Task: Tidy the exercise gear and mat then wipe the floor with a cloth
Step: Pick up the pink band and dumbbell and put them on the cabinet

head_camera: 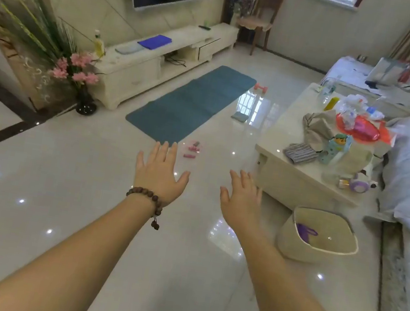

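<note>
Both hands were held out over the glossy pale tiled floor point(62, 202), palms down, fingers straight and spread wide, and nothing was gripped by either. The left hand point(159, 173), marked by a brown beaded bracelet point(146, 197) at the wrist, was stretched farther forward than the right hand point(241, 197). Just beyond the left fingertips, slightly to their right, the small pink exercise pieces point(192, 149) were seen lying on the floor, close beside the near corner of the long teal exercise mat point(190, 104). The mat was laid flat, its long axis running from near-left to far-right, away from the hands. A pink dumbbell point(260, 87) was resting by the mat's far right corner, well apart from both hands, and a small folded grey-green cloth point(239, 117) lay on the floor beside the mat's right edge. A round cream woven basket point(294, 246) stood near, just to the right of the right hand, in front of the cream table point(280, 129). The left hand was judged the nearer one to the pink pieces and the mat's near end, while the basket was better placed for the right.
</note>
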Tool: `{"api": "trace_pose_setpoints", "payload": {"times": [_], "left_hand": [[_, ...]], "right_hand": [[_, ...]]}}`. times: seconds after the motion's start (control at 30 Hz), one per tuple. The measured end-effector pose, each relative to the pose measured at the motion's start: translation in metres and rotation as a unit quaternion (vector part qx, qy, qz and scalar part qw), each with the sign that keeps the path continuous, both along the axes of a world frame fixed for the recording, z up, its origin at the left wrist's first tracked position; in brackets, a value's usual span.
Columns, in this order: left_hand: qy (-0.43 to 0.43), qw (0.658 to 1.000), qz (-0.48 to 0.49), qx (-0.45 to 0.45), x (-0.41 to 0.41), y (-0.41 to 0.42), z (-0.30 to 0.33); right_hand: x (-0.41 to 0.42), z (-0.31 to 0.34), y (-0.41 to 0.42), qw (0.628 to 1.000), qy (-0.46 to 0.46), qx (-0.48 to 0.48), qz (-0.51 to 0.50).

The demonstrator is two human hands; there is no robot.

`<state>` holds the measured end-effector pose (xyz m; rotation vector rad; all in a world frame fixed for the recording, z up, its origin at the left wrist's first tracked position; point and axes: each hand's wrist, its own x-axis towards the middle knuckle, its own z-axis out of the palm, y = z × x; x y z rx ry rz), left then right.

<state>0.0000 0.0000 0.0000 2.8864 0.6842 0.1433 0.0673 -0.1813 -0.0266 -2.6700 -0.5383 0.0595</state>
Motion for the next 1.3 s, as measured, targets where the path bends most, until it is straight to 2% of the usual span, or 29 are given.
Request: {"api": "trace_pose_setpoints", "payload": {"times": [0.4,0.67,0.9,1.3], "left_hand": [[0.046,0.998,0.025,-0.046,0.081,0.027,-0.055],[0.073,0.994,0.031,-0.077,0.222,0.102,-0.085],[0.094,0.989,0.038,-0.105,0.345,0.17,-0.086],[0.087,0.989,0.011,-0.122,0.503,0.206,-0.104]], "right_hand": [[0.09,-0.048,0.023,0.998,0.059,-0.006,-0.004],[0.233,-0.073,0.091,0.995,0.081,-0.044,-0.032],[0.358,-0.057,0.151,0.993,0.095,-0.041,-0.065],[0.514,-0.069,0.191,0.991,0.106,-0.052,-0.061]]}}
